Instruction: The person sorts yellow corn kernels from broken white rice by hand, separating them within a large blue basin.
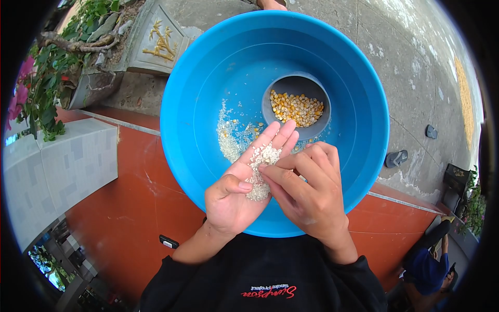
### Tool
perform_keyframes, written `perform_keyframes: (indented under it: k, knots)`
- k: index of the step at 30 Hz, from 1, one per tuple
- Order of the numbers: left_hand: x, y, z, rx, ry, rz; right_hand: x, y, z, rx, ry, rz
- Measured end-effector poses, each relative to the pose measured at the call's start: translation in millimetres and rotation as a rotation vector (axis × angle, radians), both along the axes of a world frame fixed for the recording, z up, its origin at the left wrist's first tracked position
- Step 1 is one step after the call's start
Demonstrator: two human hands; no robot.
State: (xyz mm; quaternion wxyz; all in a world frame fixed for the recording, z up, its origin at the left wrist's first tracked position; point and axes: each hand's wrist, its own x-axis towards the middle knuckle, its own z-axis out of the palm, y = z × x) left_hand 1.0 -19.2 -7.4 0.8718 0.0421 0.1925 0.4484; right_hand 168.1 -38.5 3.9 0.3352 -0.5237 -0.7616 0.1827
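My left hand is turned palm up with fingers stretched, bearing a small heap of white rice grains. Over that palm, my right hand has its thumb and fingertips pinched together at the grains; what is between them is too small to make out. Both hands are above a large blue basin. Inside the basin, a grey bowl holds yellow corn kernels. More white grains lie scattered on the basin floor left of the bowl, with a few kernels among them.
A small black object lies on the red floor. Sandals rest on the grey concrete at right. Another person is at lower right. A planter stands upper left, and a tiled block at left.
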Motion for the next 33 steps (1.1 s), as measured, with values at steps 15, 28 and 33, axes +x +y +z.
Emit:
perform_keyframes:
  k: [15, 28, 33]
  knots:
    - [-2.1, 0.2, -4.6, -0.014, 0.007, -0.012, 4.3, 7.5, 4.2, 0.031, 0.074, -0.192]
    - [-2.6, -3.3, -5.8, -0.003, 0.004, -0.037, 5.9, 8.2, 10.0, -0.024, 0.061, -0.267]
    - [-1.0, -4.8, -5.6, 0.04, 0.045, -0.059, -1.9, 4.9, 9.2, -0.072, -0.011, -0.137]
